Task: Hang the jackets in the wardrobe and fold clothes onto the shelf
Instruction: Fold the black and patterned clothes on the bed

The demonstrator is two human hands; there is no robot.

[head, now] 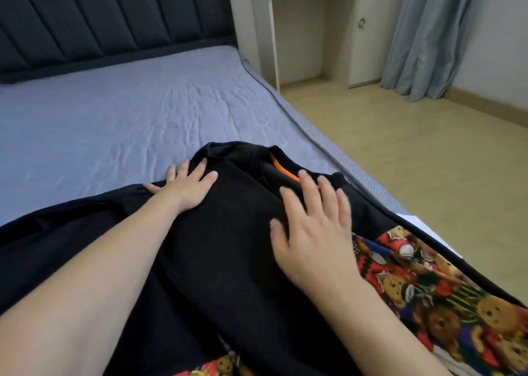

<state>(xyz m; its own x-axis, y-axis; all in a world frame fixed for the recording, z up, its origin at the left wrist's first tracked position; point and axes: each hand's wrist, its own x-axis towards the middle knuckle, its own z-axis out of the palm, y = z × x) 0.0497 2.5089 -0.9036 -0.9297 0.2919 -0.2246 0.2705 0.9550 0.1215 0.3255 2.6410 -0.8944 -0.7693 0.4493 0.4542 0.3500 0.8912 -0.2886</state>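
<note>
A black shirt [228, 232] with an orange strip inside its collar [281, 168] lies on the blue bed sheet [114, 112], one side folded over its middle. A colourful teddy-bear print [423, 284] shows on its right part. My left hand [185, 187] lies flat on the shirt's upper left, near the shoulder, fingers spread. My right hand [311, 227] is spread flat over the fabric just below the collar; its fingertips are slightly blurred.
A dark padded headboard [114, 18] stands at the far end of the bed. A white desk unit with a cabinet door [368, 29] and a grey-blue curtain [428, 32] stand at the back right. Beige floor [428, 161] runs along the bed's right edge.
</note>
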